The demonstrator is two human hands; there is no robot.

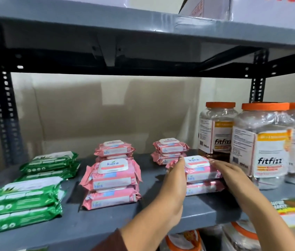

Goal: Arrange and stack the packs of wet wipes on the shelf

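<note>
Both hands flank the top pink pack on the shelf — a two-high stack. Left hand and right hand fingers together, pressed flat on its sides.

A gray metal shelf fills the view. Another gray shelf board sits above it. Black posts with rows of holes hold the boards up at the left and right back corners. Behind the shelf is a plain tan wall. Soft shadows fall on it.
</note>
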